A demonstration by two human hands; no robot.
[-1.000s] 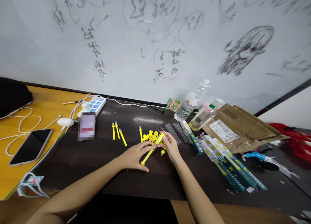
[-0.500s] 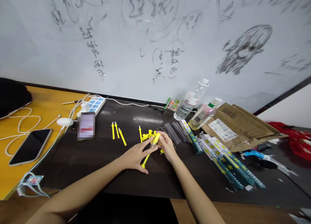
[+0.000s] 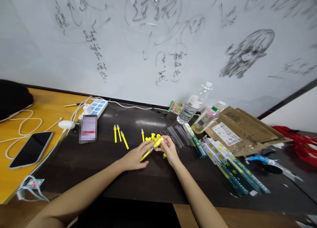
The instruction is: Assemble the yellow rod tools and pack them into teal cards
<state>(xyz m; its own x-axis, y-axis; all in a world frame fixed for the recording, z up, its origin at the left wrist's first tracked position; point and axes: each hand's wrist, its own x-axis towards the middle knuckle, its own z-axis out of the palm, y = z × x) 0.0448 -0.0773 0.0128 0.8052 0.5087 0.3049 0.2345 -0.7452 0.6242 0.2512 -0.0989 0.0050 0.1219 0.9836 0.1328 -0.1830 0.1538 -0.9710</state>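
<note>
Facing whiteboard (image 3: 158,40): dark desk (image 3: 104,165), yellow pen (image 3: 148,151).

- The yellow pen (image 3: 148,151) is a slim, bright yellow stick with a thicker upper end.
- It is slanted, with its lower tip towards the near left and its upper end towards the far right, raised just above the dark bench (image 3: 153,183).
- It is pinched at both ends: the left hand (image 3: 133,157) has the lower part and the right hand (image 3: 170,150) the upper end.
- The small yellow parts (image 3: 153,138) lie in a loose heap on the bench just behind the pen's upper end.
</note>
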